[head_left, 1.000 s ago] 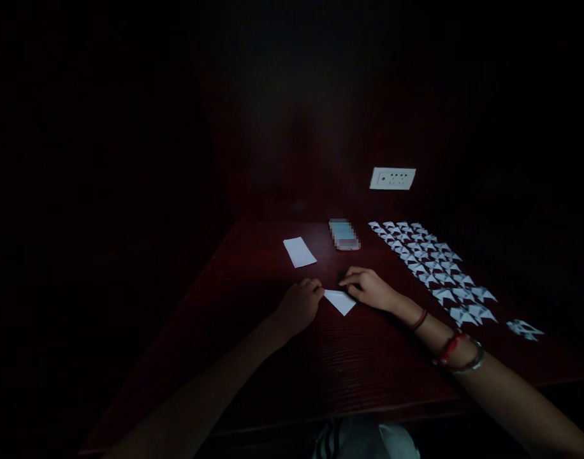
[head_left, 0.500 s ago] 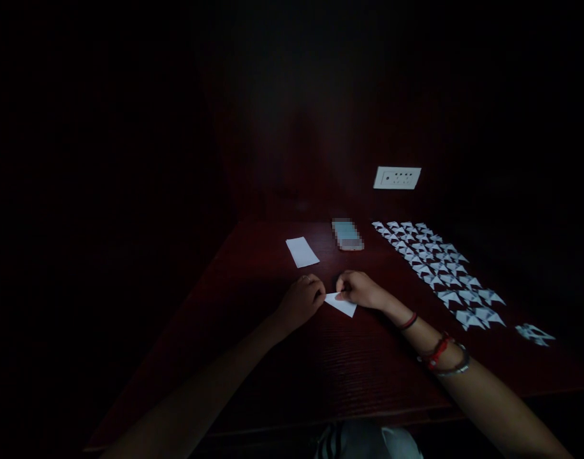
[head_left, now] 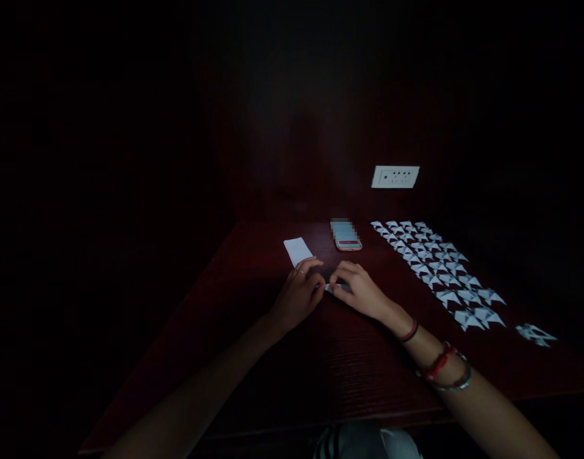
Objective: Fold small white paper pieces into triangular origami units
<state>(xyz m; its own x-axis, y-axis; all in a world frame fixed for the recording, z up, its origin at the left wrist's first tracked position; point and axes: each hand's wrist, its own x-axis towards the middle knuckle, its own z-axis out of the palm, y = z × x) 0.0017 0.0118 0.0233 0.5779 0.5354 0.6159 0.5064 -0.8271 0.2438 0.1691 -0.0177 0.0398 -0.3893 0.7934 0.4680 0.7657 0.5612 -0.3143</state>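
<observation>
Pinched by left hand (head_left: 298, 298) and right hand (head_left: 361, 292): white paper (head_left: 328, 288), mostly hidden. Blank sheets (head_left: 296, 249) partly blocked by left hand; folded figures (head_left: 447, 298) laid out at right.

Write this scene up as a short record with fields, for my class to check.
Surface: dark red table
Left hand: at the left end of a mostly hidden white paper
Right hand: at its right; exact grips unclear
Farther back: rectangular paper; phone
Right side: rows of folded pieces; one lone piece
Wall: white socket plate
</observation>
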